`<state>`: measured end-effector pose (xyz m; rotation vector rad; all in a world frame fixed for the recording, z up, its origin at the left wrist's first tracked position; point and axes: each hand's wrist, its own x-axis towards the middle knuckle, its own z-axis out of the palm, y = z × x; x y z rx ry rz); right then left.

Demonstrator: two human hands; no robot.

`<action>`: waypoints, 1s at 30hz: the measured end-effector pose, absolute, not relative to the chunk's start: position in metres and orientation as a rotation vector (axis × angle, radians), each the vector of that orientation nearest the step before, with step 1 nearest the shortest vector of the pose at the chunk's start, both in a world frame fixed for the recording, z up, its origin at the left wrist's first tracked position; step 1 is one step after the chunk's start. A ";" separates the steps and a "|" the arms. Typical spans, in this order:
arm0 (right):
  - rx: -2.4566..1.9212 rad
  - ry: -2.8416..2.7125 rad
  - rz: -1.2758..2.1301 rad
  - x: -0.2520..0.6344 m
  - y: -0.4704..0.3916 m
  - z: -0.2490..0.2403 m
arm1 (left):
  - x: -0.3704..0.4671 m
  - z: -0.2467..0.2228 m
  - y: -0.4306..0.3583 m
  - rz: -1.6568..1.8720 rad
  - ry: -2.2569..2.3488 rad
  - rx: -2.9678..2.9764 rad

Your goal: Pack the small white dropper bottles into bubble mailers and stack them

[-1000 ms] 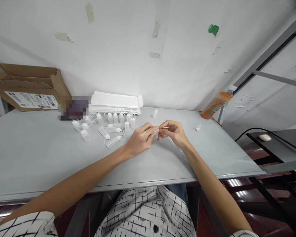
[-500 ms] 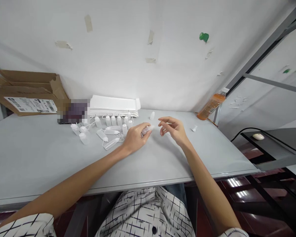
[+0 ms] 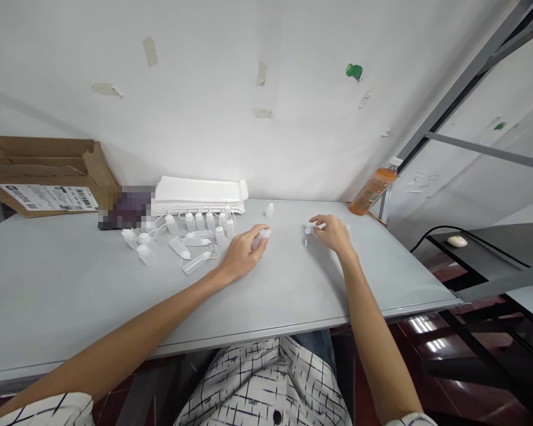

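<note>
Left forearm runs in from the near left, its hand low over the desk (image 3: 266, 296), knuckles up; left hand (image 3: 244, 253) clamped on a small translucent bottle (image 3: 262, 235), thumb on the near side, fingers wrapping the far side, a pale end showing at the right. Right forearm comes up from the near right and bends at the wrist; right hand (image 3: 333, 234) sits palm down with fingers curled and pointing left. Cannot tell whether the right grip is together on anything; a small clear piece (image 3: 308, 231) shows just at its fingertips, and a thin white bit (image 3: 304, 242) lies just nearer. Held bottle is near the middle of the desk, right of the loose bottles (image 3: 198, 262) and nearer than a lone standing bottle (image 3: 269, 210). Against one second ago: hands then met at the bottle, fingertips working together; now a wide gap separates them, the right having drawn off to the right. Half a second ago the gap was narrower. Left hand keeps its hold throughout. Lone bottle stays standing at the far side; loose bottles keep their arrangement.
</note>
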<state>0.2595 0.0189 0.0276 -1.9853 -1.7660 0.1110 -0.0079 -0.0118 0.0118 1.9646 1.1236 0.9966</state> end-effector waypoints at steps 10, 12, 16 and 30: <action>-2.069 -1.920 0.274 0.257 0.019 0.028 | -0.006 0.012 -0.006 1.002 0.931 1.384; -2.067 -1.905 0.256 0.256 0.018 0.028 | -0.005 0.013 -0.006 1.007 0.904 1.327; -1.969 -1.748 0.284 0.255 0.018 0.030 | -0.005 0.016 -0.006 0.975 0.809 1.152; -1.066 -1.774 1.162 0.177 -0.015 0.056 | -0.003 0.014 -0.008 0.882 0.696 0.971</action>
